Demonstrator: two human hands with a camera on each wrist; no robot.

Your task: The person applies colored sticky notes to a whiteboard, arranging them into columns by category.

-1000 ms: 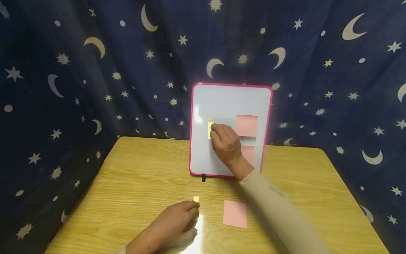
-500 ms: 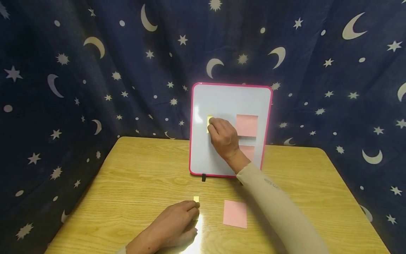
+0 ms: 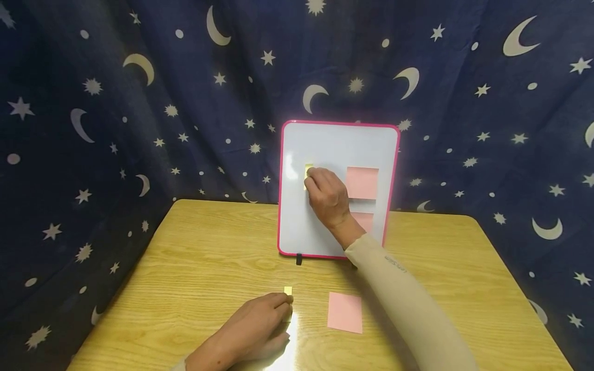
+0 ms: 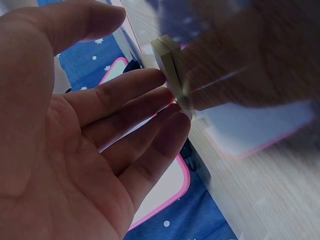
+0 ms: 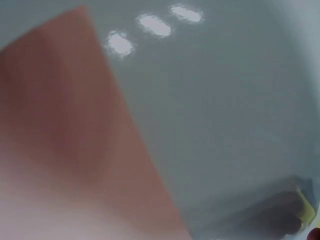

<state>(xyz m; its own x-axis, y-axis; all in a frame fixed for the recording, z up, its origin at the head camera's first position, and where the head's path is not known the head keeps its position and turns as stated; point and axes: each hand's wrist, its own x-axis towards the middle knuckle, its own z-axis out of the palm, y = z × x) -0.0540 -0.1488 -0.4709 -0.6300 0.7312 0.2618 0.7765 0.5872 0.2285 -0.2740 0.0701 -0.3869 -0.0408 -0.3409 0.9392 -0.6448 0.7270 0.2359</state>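
Observation:
My right hand [image 3: 328,198] is up at the whiteboard [image 3: 297,229], pinching a narrow yellow sticky note [image 3: 308,167] close to its left-middle surface. The hand covers part of that note. In the right wrist view only a fingertip [image 5: 313,234] shows at the lower corner, with its reflection in the glossy board. Down on the table, my left hand [image 3: 255,327] touches a small pad of yellow sticky notes [image 4: 169,55] with its fingertips. Its fingers are extended and the thumb stands apart from the pad.
Two pink sticky notes, an upper [image 3: 362,183] and a lower [image 3: 366,220], hang on the board's right side, the lower partly behind my wrist. Another pink square [image 3: 345,313] lies on the wooden table [image 3: 209,247]. Behind stands a dark blue curtain [image 3: 260,36] with moons and stars.
My right hand has moved slightly upward along the whiteboard with the yellow sticky note. The left hand stays in place on the pad.

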